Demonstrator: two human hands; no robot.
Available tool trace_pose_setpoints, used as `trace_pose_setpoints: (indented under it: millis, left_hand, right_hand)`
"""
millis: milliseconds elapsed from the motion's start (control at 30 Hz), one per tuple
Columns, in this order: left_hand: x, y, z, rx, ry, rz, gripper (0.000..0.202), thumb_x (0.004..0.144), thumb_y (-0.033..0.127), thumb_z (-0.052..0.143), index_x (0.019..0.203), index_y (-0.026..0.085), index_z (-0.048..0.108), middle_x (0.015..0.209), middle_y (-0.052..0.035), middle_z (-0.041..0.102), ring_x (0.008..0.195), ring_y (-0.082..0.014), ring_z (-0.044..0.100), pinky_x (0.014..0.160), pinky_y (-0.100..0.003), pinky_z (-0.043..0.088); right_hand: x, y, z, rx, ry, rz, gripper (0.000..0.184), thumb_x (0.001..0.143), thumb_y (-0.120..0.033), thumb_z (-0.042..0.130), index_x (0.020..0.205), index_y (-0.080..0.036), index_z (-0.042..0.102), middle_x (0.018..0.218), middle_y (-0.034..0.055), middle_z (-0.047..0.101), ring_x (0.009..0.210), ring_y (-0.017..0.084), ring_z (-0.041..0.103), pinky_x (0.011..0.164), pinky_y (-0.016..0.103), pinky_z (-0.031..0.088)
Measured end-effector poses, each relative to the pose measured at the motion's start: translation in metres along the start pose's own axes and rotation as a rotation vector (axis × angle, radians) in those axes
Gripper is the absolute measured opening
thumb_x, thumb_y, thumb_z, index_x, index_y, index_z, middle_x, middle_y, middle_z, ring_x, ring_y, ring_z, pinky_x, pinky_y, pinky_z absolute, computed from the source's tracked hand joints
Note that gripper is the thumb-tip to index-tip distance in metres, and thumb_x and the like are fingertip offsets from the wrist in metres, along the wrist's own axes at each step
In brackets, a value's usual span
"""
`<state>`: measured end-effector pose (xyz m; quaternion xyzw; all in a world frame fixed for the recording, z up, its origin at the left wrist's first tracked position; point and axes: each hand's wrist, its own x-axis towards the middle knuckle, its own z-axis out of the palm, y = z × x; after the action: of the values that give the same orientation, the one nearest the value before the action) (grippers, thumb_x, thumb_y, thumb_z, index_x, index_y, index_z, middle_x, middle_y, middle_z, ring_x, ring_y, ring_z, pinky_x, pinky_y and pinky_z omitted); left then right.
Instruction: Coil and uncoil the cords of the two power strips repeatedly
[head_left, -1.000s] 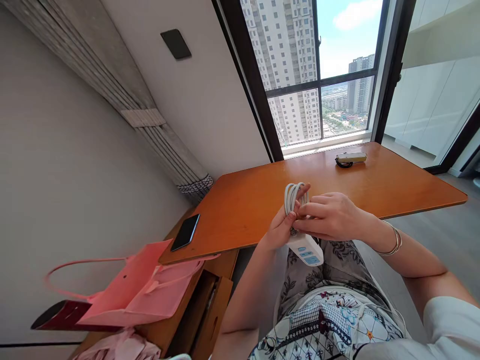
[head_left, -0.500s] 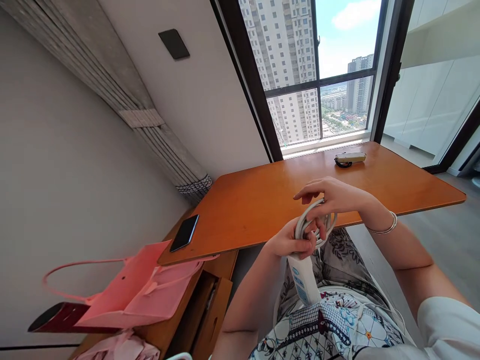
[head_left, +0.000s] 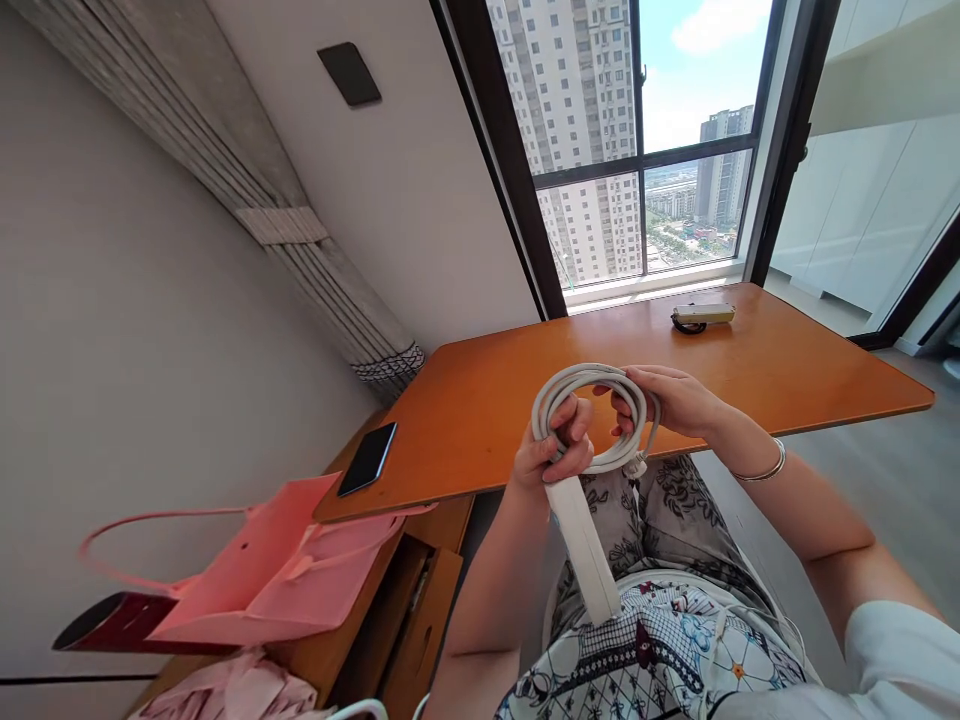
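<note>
A white power strip (head_left: pixel 583 545) hangs down over my lap, its grey-white cord (head_left: pixel 585 381) wound into a round coil above it. My left hand (head_left: pixel 551 452) is closed round the coil's left side and the top of the strip. My right hand (head_left: pixel 671 400) grips the right side of the coil, fingers curled through the loop. Both hands hover just above the near edge of an orange wooden table (head_left: pixel 495 400). A silver bangle (head_left: pixel 761 465) sits on my right wrist.
A black phone (head_left: pixel 367 459) lies at the table's left corner. A small beige device with a black cord (head_left: pixel 699 316) rests at the far edge by the window (head_left: pixel 645 150). A pink bag (head_left: pixel 262 570) lies on a low wooden cabinet (head_left: pixel 405 620) at left.
The coil has been spread into a wide flat loop facing me. My right hand moved from above the cord to gripping its right side. The strip hangs straighter.
</note>
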<state>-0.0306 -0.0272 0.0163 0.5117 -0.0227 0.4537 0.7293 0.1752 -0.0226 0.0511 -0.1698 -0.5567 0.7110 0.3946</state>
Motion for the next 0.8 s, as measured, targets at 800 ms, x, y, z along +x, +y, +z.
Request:
trace_pose_setpoints:
  millis: [800]
  left_hand:
    - [0.005, -0.002, 0.020, 0.009, 0.127, -0.047, 0.051, 0.082, 0.055, 0.070, 0.067, 0.019, 0.037, 0.090, -0.0042, 0.073, 0.029, -0.0020, 0.036, 0.033, -0.021, 0.030]
  right_hand:
    - [0.014, 0.053, 0.017, 0.107, 0.298, -0.260, 0.050, 0.079, -0.069, 0.068, 0.080, -0.020, 0.057, 0.061, -0.0074, 0.039, 0.048, 0.007, 0.043, 0.052, 0.025, 0.051]
